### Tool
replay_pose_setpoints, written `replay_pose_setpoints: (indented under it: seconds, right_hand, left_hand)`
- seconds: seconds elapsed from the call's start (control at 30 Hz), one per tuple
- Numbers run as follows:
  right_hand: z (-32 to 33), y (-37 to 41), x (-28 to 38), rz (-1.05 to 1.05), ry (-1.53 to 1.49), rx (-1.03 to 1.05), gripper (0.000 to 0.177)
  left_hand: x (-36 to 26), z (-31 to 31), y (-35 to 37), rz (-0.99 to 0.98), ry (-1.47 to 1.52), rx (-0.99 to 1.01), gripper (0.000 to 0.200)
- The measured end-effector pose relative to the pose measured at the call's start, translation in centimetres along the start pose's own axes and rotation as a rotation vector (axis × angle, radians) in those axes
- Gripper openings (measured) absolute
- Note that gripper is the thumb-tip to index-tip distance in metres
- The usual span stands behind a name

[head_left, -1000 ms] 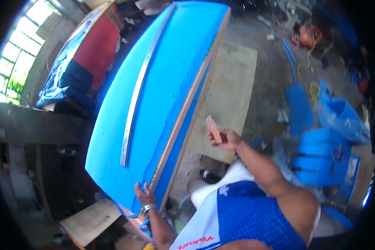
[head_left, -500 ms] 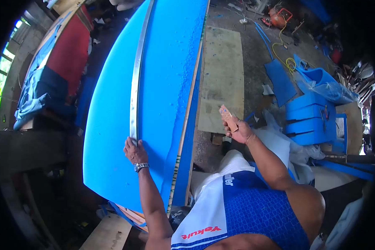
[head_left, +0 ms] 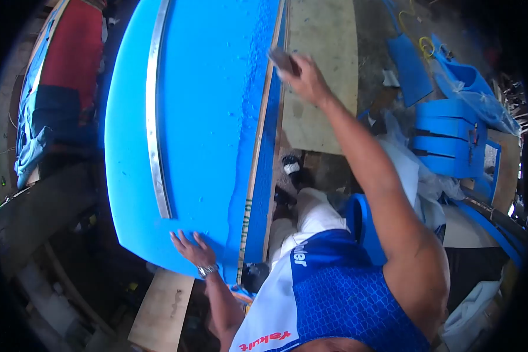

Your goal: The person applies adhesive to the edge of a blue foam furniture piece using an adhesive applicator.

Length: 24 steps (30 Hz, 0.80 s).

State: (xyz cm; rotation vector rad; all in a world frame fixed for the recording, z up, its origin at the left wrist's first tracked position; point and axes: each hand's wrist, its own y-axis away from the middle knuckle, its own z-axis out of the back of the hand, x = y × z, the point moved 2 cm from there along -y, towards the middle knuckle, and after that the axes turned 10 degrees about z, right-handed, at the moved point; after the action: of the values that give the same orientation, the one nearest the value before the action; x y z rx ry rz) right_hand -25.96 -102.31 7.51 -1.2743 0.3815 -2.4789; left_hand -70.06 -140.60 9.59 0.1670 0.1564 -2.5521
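My left hand (head_left: 195, 250) rests with fingers spread on the lower part of a large blue panel (head_left: 205, 146), whose surface is smooth foam-like material. Just above it lies a long, slightly bent metal strip (head_left: 152, 108), no longer touched by the hand. My right hand (head_left: 308, 79) grips a small flat block (head_left: 281, 60), greyish-brown from this side. It holds the block at the panel's right-hand wooden edge (head_left: 254, 170); motion blur hides whether the two touch. Small bumps and a rough, darker band run along that side of the panel.
A plywood sheet (head_left: 322, 70) lies on the floor to the right. Beyond it are a blue flat piece (head_left: 409, 67), stacked blue blocks (head_left: 446, 138) and clear plastic sheeting. A red panel (head_left: 73, 53) with dark cloth stands at left. A plywood board (head_left: 161, 308) sits below.
My left hand has let go of the metal strip and moved down, now flat on the panel. My right hand has carried the block up and left to the panel's edge. The view has shifted.
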Motion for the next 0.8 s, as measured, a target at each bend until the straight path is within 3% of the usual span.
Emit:
replay_pose_setpoints:
  seconds: [0.03,0.13,0.2,0.33,0.4,0.5,0.6,0.7,0.8]
  right_hand:
    - [-0.9,-2.2,-1.8,0.128,0.186,-0.033,0.052]
    - [-3.0,-8.0,-3.9,0.135,0.309,-0.012,0.061]
    - [-4.0,-10.4,-4.4,0.131,0.471,0.027,0.064]
    - [-5.1,-12.4,-5.6,-0.047,0.421,0.226,0.067]
    - [-4.3,-13.0,-4.1,-0.145,0.404,0.392,0.071]
    - [-4.4,-12.7,-4.3,-0.162,0.433,0.399,0.073]
    - [-6.2,-12.1,-6.1,0.176,0.275,0.486,0.070]
    - [-9.4,-9.1,-8.2,0.444,0.585,0.294,0.066]
    - [-5.0,-5.5,4.2,-0.014,0.348,0.320,0.067]
  left_hand:
    - [2.1,0.4,3.3,0.098,-0.014,0.069,0.056]
    - [10.4,1.5,14.4,0.317,-0.085,0.185,0.052]
    - [14.9,2.9,20.4,0.598,0.163,0.258,0.050]
    - [13.9,5.2,26.9,0.868,0.132,0.347,0.049]
    - [12.7,5.0,28.2,0.941,0.182,0.375,0.049]
    - [12.6,3.4,28.0,0.809,0.132,0.327,0.049]
    - [11.9,3.7,24.5,0.812,0.196,0.336,0.049]
    - [13.2,3.0,20.7,0.819,0.349,0.304,0.051]
    - [15.1,1.9,17.4,0.982,0.664,0.254,0.053]
